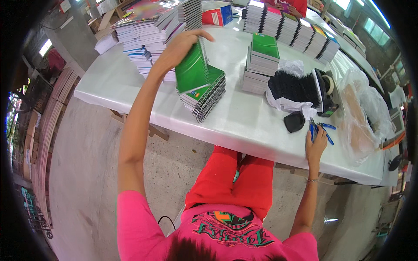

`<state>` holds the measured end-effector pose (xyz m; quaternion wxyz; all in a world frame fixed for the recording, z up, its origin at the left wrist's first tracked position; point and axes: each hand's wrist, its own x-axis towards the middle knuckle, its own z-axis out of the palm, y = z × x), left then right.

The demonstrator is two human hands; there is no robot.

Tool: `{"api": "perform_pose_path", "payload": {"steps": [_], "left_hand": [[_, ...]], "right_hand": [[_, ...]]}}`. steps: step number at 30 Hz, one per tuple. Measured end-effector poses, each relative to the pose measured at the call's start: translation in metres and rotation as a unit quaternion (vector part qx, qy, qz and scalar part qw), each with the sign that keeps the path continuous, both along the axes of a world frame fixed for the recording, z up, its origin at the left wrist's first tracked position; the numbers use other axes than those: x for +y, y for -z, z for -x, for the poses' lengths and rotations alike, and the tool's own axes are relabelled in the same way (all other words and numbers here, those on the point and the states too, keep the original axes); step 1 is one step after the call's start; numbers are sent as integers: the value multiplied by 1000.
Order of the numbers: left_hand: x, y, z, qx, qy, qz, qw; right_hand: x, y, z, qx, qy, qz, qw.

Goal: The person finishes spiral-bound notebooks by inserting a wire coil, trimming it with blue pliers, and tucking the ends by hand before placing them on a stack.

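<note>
My left hand [185,45] grips a green-covered spiral notebook [192,69] by its upper edge, tilted over a small stack of similar spiral notebooks [204,95]. The held notebook's lower end rests on or just above the stack; I cannot tell which. At the right, near the table's front edge, my right hand [316,141] is closed around blue-handled pliers [312,126], whose handles partly show beyond the fingers. Close to that hand lies a rounded black object [294,122]. Behind it, a bundle of black binding coils [294,88] sits on white paper.
Tall piles of books [146,48] stand at the left of the white table [235,117]. A green-topped notebook stack [264,45] is right of centre, with a row of coil-bound stacks [289,28] behind. A tape dispenser [327,93] and clear plastic bag [363,113] lie right. Someone in red sits across.
</note>
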<state>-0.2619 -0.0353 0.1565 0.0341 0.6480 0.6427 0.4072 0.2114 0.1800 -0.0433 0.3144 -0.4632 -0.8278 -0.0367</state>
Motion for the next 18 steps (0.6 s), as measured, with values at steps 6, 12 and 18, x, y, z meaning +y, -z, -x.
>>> {"api": "perform_pose_path", "payload": {"steps": [6,12,18], "left_hand": [[46,27,-4,113,117,119,979],[61,61,-11,141,139,119,973],[66,74,-20,120,89,118,982]], "right_hand": [[0,-2,-3,6,-1,21,1000],[-2,-2,-2,11,-2,15,1000],[-2,-18,9,110,-57,-37,992]]}}
